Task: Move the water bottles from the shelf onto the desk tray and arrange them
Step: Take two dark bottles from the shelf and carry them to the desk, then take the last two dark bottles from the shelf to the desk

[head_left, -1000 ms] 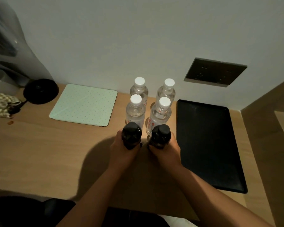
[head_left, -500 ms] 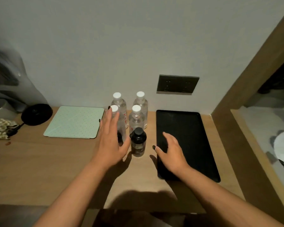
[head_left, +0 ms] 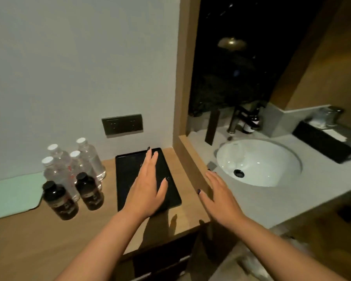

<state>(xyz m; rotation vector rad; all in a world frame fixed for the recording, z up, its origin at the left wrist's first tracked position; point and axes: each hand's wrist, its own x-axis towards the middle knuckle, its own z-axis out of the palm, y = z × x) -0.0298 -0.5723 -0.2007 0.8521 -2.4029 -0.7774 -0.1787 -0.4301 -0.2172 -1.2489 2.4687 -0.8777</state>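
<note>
Both hands have let go of the two dark bottles and swung away to the right, and the view has turned that way too, so a sink point(head_left: 258, 162) now shows past the wooden divider.

The left hand point(head_left: 148, 184) is flat and loose, holding nothing, and it floats over the black tray point(head_left: 130, 173). I cannot tell if it touches the tray. The right hand point(head_left: 218, 194) is flat and empty too, out past the desk edge, near the sink.

The bottles are not on the tray yet. They stand on the desk point(head_left: 39, 240) just beside the tray, at about 9 o'clock from the left hand. Four clear water bottles point(head_left: 69, 165) with white caps stand up straight in a close bunch. The two dark bottles point(head_left: 75, 196) stand in front of them, also straight up.

The tray runs long from near to far. I think the left hand is the closer one to the bottles, so it would have to reach back to 9 o'clock. The right hand is well apart from them, at about 3 o'clock from the tray.
</note>
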